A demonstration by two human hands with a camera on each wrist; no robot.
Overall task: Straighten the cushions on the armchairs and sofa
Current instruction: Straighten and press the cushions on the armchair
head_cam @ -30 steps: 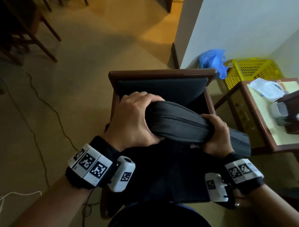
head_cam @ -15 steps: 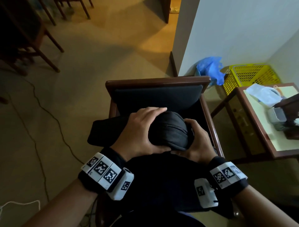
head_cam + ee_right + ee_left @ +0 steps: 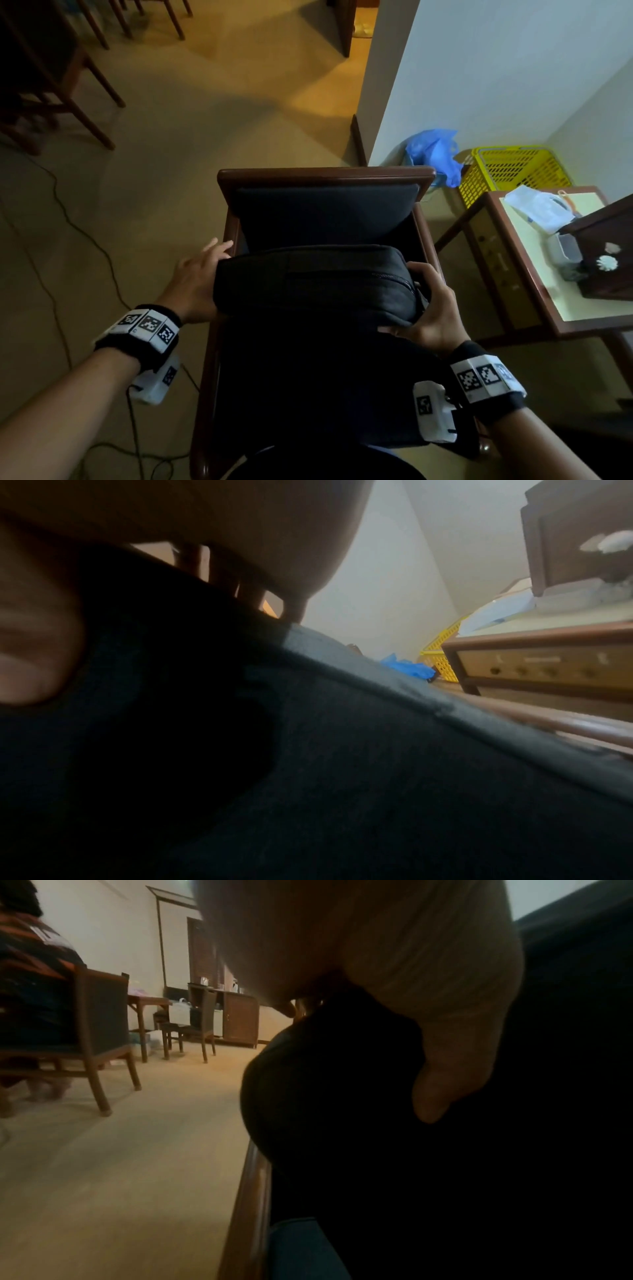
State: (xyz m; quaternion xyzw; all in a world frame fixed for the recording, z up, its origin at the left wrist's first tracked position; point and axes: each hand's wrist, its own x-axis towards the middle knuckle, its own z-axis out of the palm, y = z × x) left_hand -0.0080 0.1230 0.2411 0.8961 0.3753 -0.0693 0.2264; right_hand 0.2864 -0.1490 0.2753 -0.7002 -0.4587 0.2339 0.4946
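A dark zipped cushion [image 3: 315, 277] lies crosswise over the seat of a wooden armchair [image 3: 325, 171], in front of its dark back cushion [image 3: 325, 212]. My left hand [image 3: 195, 277] presses flat against the cushion's left end, fingers stretched toward the left armrest [image 3: 250, 1191]. The left wrist view shows its thumb lying on the cushion [image 3: 342, 1096]. My right hand [image 3: 431, 315] grips the right end, fingers curled over the top and thumb underneath. In the right wrist view the cushion [image 3: 308, 750] fills most of the picture.
A wooden side table [image 3: 589, 305] with a box and papers stands close on the right. Behind it are a yellow basket [image 3: 513, 168] and a blue bag [image 3: 431, 150] by the wall. A cable [image 3: 85, 246] runs over the floor at left. Another person [image 3: 31, 974] sits farther off.
The cushion has swung round from pointing over the left armrest to lying across the seat. My left hand slid from its top to its left end and straightened; my right hand moved to the right end.
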